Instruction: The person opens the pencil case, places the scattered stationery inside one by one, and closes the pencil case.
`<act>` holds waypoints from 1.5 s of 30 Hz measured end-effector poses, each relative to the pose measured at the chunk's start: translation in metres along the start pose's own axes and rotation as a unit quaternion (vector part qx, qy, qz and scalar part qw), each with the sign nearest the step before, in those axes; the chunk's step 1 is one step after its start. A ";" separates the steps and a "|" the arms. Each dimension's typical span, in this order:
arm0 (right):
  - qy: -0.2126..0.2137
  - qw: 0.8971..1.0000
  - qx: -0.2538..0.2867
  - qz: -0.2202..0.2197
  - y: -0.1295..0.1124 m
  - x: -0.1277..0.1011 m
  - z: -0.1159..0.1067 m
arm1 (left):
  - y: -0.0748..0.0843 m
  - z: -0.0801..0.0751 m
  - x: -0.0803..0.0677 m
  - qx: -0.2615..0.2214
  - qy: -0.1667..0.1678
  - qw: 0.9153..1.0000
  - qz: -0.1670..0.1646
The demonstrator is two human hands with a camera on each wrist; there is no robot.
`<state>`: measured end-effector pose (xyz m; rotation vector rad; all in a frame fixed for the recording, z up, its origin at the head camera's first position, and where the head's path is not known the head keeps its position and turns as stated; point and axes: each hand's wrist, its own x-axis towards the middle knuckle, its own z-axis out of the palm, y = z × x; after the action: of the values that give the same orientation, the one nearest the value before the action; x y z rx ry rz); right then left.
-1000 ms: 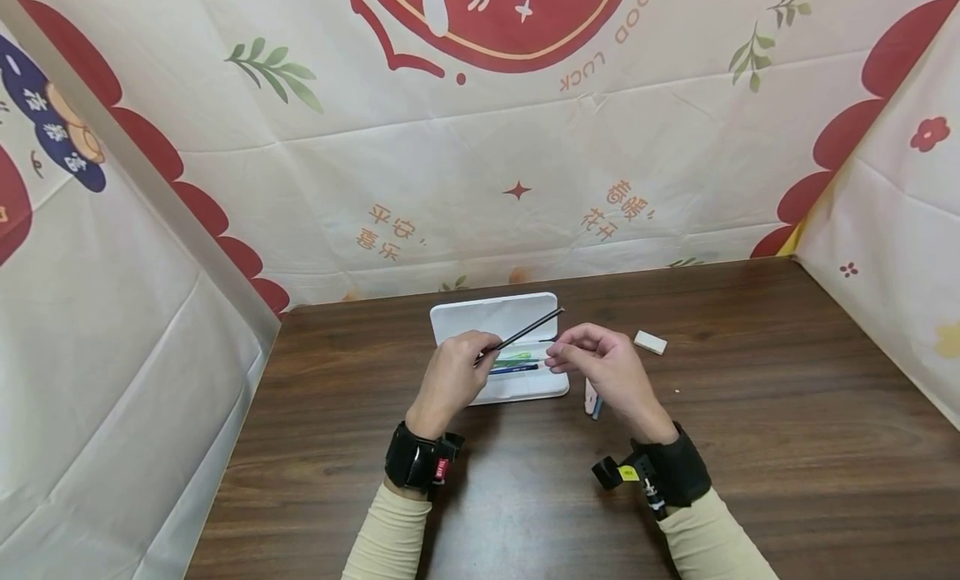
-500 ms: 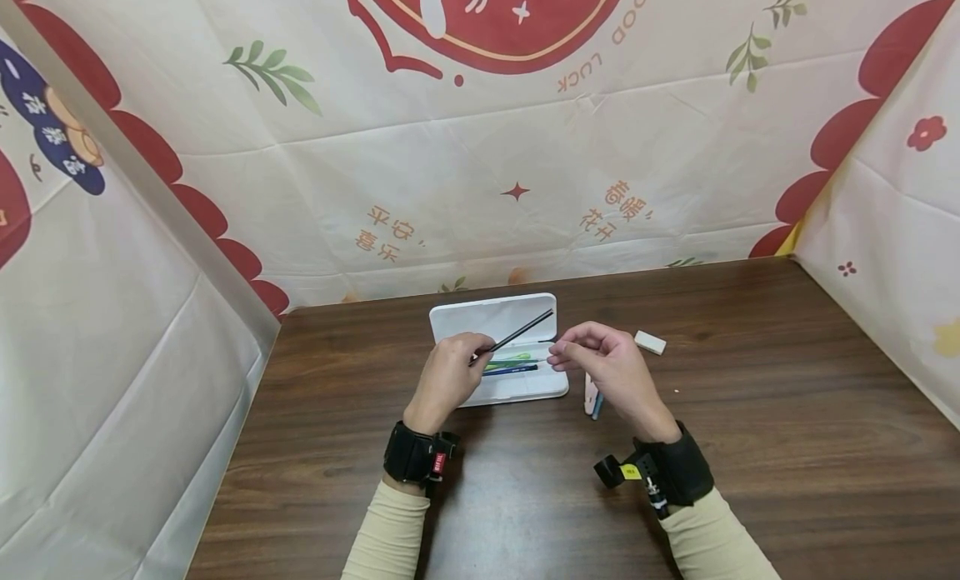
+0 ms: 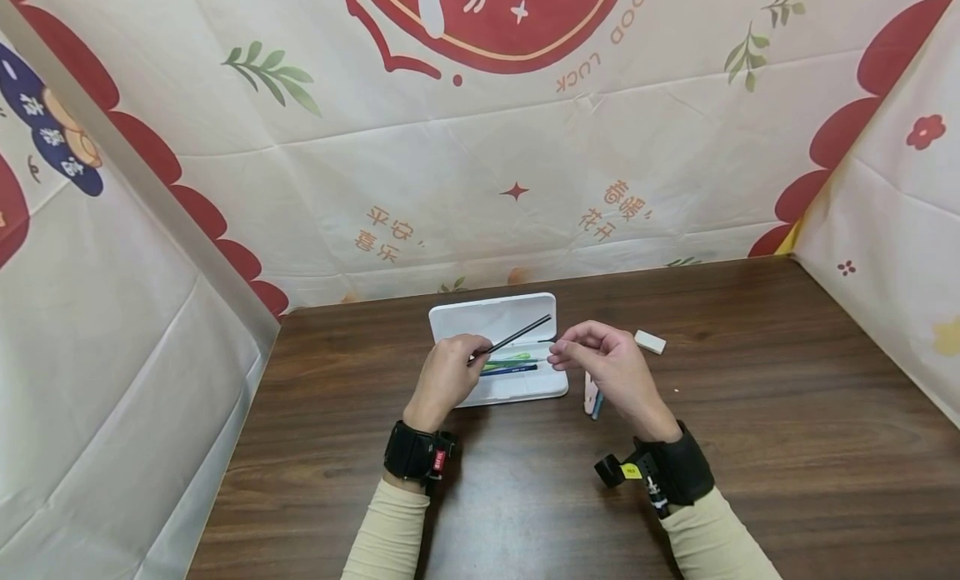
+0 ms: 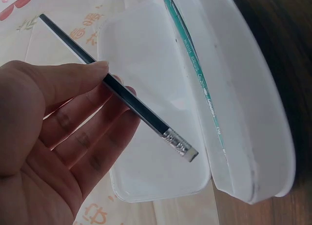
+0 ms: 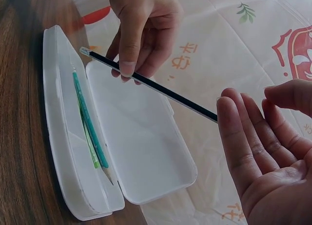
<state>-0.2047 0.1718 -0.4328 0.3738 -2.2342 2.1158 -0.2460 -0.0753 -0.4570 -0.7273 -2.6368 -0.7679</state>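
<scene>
My left hand (image 3: 450, 372) pinches a dark pencil (image 4: 131, 98) between thumb and fingers, over an opened white pencil case (image 3: 525, 388). The pencil's eraser end, with a silver ferrule, shows in the left wrist view; its other end slants up to the right in the head view. Beside it is my right hand (image 5: 273, 157), fingers relaxed and nothing seen in its grasp; the pencil's end overlaps a fingertip in the right wrist view. Inside the case lie a green pencil (image 5: 90, 120), a light green item (image 5: 89, 142) and a blue pencil (image 3: 513, 369).
A white eraser (image 3: 650, 342) lies on the wooden table (image 3: 787, 397) right of the case. Near my right hand are a pale pink item (image 3: 590, 395) and a blue one (image 3: 597, 406). Printed cloth (image 3: 480, 138) hangs behind the table and at both sides.
My left hand has shifted slightly left with the pencil, whose far end has dropped a little and moved left. The right hand has barely moved.
</scene>
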 end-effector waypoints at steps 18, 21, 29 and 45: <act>-0.004 1.000 -0.008 -0.011 -0.002 0.001 -0.001 | -0.006 0.006 0.002 0.029 -0.034 0.999 -0.005; -0.006 1.000 -0.011 -0.015 -0.003 0.001 -0.001 | -0.007 0.006 0.002 0.029 -0.044 0.999 -0.010; -0.007 1.000 -0.009 -0.018 -0.004 0.000 -0.001 | -0.007 0.007 0.000 0.029 -0.070 0.997 -0.025; -0.005 1.000 -0.008 -0.006 -0.002 -0.001 -0.002 | -0.005 0.013 -0.003 0.080 -0.079 0.994 -0.004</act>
<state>-0.2034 0.1742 -0.4310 0.3971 -2.2463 2.0931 -0.2481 -0.0728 -0.4706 -0.7603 -2.8044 -0.5109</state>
